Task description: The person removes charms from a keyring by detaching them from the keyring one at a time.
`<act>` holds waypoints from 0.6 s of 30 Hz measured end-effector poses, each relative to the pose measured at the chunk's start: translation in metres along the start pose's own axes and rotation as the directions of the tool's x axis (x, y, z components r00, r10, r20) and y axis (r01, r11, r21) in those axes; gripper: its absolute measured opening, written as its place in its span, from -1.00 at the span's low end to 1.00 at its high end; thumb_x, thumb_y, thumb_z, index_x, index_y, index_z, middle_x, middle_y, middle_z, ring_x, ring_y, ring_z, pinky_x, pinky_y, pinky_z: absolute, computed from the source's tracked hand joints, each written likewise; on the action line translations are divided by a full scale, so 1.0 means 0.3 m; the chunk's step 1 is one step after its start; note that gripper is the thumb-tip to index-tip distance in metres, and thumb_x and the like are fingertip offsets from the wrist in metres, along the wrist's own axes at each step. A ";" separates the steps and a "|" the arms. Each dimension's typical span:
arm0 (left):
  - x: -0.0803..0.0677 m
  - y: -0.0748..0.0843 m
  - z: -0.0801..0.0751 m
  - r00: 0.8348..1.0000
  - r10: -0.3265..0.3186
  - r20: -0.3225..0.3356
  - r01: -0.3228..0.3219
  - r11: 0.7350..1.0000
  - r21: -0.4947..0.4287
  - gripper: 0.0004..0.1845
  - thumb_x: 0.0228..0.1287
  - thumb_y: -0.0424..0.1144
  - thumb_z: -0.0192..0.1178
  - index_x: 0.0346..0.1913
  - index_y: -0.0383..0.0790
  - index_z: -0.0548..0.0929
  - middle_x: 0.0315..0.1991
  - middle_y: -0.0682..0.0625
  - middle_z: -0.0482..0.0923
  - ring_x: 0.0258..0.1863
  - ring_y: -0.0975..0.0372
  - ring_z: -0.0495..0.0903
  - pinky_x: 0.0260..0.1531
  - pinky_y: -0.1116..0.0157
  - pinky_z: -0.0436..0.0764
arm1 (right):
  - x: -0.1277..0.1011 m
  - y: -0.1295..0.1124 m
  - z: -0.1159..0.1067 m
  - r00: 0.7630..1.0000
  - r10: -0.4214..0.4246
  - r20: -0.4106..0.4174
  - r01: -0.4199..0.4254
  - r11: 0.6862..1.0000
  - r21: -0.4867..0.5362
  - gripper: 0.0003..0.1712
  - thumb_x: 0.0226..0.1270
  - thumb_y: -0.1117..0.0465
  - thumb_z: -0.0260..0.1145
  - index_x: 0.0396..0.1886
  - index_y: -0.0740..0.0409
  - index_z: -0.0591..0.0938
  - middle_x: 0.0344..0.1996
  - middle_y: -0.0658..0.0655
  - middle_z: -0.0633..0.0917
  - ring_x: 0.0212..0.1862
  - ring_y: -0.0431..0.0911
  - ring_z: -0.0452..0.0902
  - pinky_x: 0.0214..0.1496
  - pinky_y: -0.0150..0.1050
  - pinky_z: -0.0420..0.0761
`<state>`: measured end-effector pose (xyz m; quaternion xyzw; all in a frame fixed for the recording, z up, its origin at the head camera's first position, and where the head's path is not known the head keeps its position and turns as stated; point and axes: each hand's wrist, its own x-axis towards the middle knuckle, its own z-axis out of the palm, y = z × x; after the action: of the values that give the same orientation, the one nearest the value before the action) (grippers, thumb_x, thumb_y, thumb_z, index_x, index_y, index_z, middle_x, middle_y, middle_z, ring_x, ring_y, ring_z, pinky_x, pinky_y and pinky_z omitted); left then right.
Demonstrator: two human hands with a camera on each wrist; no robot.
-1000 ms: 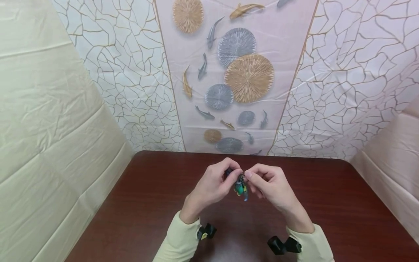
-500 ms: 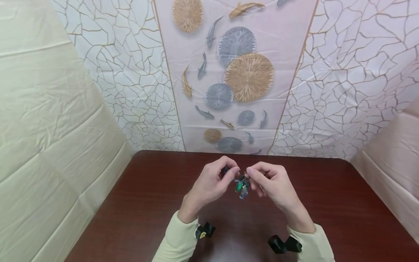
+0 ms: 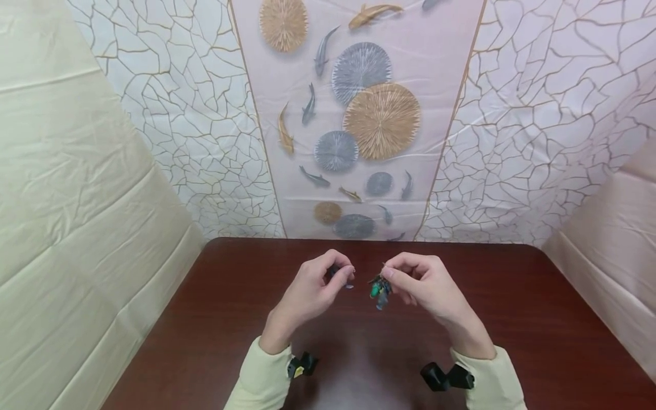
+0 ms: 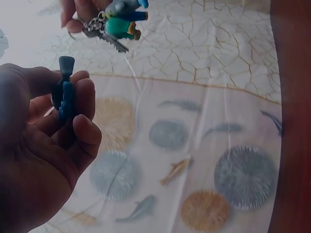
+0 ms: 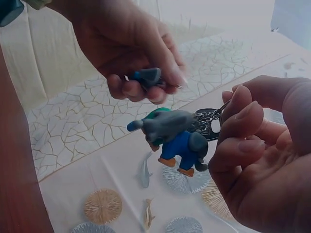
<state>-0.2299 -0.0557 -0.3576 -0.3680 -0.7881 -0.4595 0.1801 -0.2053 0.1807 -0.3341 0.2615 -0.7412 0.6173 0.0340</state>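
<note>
The fingers (image 5: 243, 114) of the right hand (image 3: 425, 287) pinch the metal ring of a keychain (image 5: 177, 138), from which hang a key (image 4: 104, 38) and small toy figures, one grey with blue trousers, one green. The bunch dangles free in the air just below the fingertips, above the bench (image 3: 538, 319) and touching nothing else. Near it, with a gap of air between, the fingers (image 4: 77, 104) of the left hand (image 3: 307, 293) curl around a small blue charm (image 4: 65, 94); its dark end sticks out above the knuckles in the left wrist view, and the thumb presses it against the forefinger. Both hands are raised over the middle of the dark red-brown bench, the wrists in pale yellow sleeves (image 3: 266, 381) with black camera mounts (image 3: 446, 377) strapped beneath them. Behind the bench hangs a backdrop (image 3: 369, 119) printed with fish and round fan shapes, flanked by panels of cracked-line pattern, with plain cream sheets (image 3: 66, 188) on either side.
</note>
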 end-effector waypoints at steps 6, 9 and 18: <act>-0.024 -0.026 -0.032 0.997 -0.073 0.022 0.074 0.995 -0.068 -0.95 0.41 -0.25 0.15 -0.22 -0.14 0.58 -0.36 -0.06 0.67 -0.39 0.40 0.66 -0.39 0.35 0.66 | 0.005 0.010 -0.004 1.000 0.011 -0.010 -0.011 1.000 -0.006 -0.87 0.37 0.31 0.26 -0.27 0.34 0.63 -0.75 -0.03 0.45 -0.72 -0.15 0.26 -0.76 -0.23 0.21; -0.029 -0.041 -0.049 0.993 -0.117 0.028 0.119 0.989 -0.084 -0.96 0.40 -0.27 0.16 -0.24 -0.12 0.59 -0.36 -0.07 0.69 -0.39 0.37 0.67 -0.38 0.34 0.66 | 0.006 0.016 -0.008 1.000 0.010 -0.009 -0.010 1.000 -0.013 -0.87 0.37 0.32 0.26 -0.27 0.35 0.63 -0.75 -0.03 0.46 -0.72 -0.15 0.27 -0.76 -0.23 0.22; -0.055 -0.136 -0.108 0.941 -0.323 0.102 0.314 0.945 0.091 -0.94 0.38 -0.20 0.20 -0.29 0.02 0.63 -0.39 0.12 0.70 -0.41 0.25 0.61 -0.46 0.39 0.49 | 0.017 0.037 -0.010 1.000 -0.007 0.024 0.008 0.999 -0.032 -0.90 0.37 0.32 0.26 -0.27 0.31 0.63 -0.72 0.00 0.50 -0.71 -0.15 0.31 -0.75 -0.22 0.29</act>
<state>-0.2512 -0.1027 -0.3754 -0.2547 -0.8627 -0.4311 0.0708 -0.2154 0.1828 -0.3416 0.2712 -0.7504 0.6019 0.0315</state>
